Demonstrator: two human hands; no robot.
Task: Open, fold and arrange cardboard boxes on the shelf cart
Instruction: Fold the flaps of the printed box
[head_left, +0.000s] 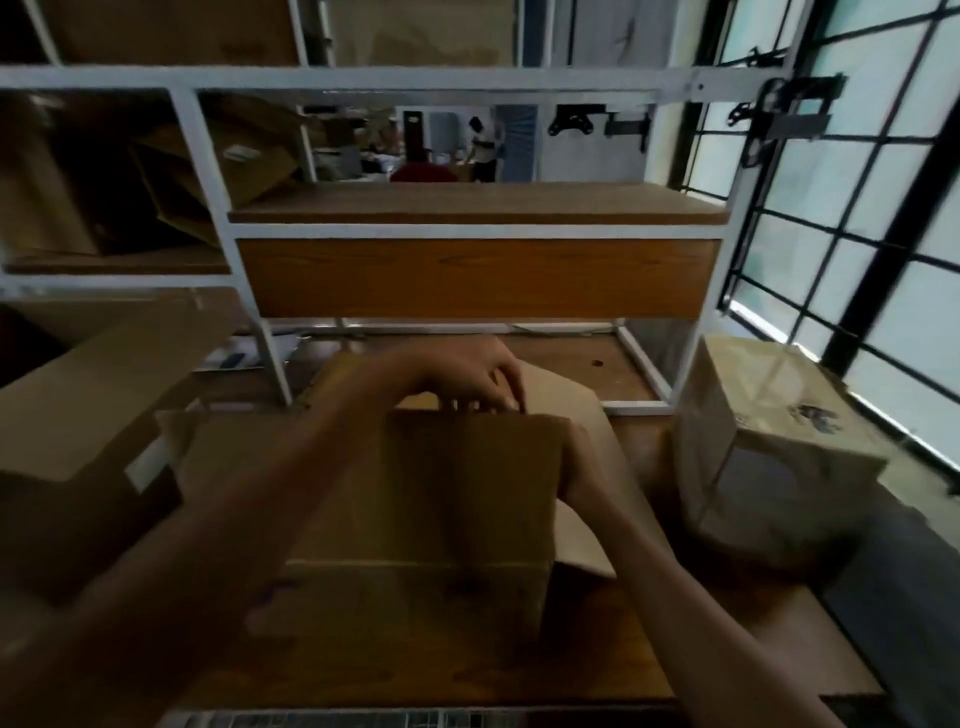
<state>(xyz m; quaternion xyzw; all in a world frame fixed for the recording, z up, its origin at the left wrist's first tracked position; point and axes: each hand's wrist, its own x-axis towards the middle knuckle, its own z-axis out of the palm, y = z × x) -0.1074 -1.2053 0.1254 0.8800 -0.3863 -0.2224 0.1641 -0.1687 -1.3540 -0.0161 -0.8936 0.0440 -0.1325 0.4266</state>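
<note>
Clearly the work centres on one cardboard box (467, 499) standing on the wooden bench (727, 644) at about 6 o'clock in the view, directly below the white-framed shelf cart (478, 231). The left hand (467, 376) reaches over from 9 o'clock and curls down on the top edge of the box's upright panel, its fingers (511, 392) clenched over that edge, probably to keep the panel upright while the rest is shaped. The right hand (574, 457) comes in from 4 o'clock and presses against the right side of the box; most of it is hidden behind the cardboard, so I cannot tell whether its fingers are closed on a flap or merely flat against it. A paler flap (561, 395) leans away toward 1 o'clock behind the box, which suggests the box is only part opened and the folding is not yet finished.

At 3 o'clock sits a lumpy paper-wrapped package (769, 457), near the box but not touching it. At 9 o'clock another brown carton (93, 431) lies on its side, well clear of the hands. The cart's middle shelf (467, 202) at 12 o'clock looks like the likely destination once the box is formed.
</note>
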